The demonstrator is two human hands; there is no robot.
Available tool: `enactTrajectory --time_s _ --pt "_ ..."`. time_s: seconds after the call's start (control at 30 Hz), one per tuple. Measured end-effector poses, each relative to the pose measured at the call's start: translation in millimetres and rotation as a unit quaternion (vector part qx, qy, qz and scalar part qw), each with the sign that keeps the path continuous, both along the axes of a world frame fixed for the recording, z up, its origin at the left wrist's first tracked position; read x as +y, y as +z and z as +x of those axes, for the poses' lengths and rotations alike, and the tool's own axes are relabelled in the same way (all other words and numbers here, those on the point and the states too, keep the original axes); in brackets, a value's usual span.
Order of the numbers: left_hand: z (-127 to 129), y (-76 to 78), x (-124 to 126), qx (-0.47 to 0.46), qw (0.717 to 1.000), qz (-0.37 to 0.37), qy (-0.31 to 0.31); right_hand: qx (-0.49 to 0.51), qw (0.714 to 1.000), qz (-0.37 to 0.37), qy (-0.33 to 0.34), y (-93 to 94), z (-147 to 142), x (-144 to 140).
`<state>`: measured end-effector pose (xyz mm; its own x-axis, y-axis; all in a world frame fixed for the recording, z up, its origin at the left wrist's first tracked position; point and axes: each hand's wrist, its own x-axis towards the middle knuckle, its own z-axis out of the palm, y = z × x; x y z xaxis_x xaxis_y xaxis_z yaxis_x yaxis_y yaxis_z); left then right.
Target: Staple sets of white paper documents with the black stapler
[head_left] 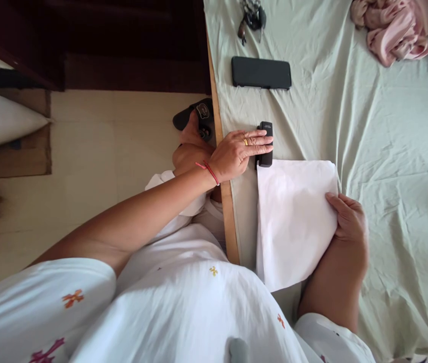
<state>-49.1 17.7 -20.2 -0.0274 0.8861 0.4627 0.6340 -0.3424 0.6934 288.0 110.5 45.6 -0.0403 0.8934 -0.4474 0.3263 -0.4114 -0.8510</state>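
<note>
My left hand point(236, 151), with a red thread at the wrist and a ring, lays its fingers over the top of a black stapler point(265, 160); its thumb is hidden. The stapler's near end meets the upper left corner of a thin stack of white paper sheets point(293, 222). On the far side of the sheets, my right hand point(350, 219) pinches their edge, thumb on top and the other fingers out of sight underneath.
A black phone point(261, 73) lies on the pale green cloth point(395, 151) covering the surface. Beyond it sits a bunch of keys point(254, 17). Crumpled pink fabric point(399, 35) is at the upper right. The wooden edge point(229, 222) runs close along my left side.
</note>
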Motion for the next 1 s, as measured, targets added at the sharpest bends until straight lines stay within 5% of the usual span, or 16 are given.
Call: enactTrajectory --time_s 0.27,0.5,1.0 --pt "3 -0.2 2 -0.059 0.998 0.009 0.0 0.02 0.999 -0.048 -0.002 1.0 0 1" --pt "-5 -13.0 6 -0.004 0.995 0.089 -0.043 0.018 0.999 -0.037 0.01 -6.6 4 4" --pt "-3 -7.1 5 0.006 0.996 0.077 -0.037 0.014 0.996 -0.017 0.086 -11.6 16 -8"
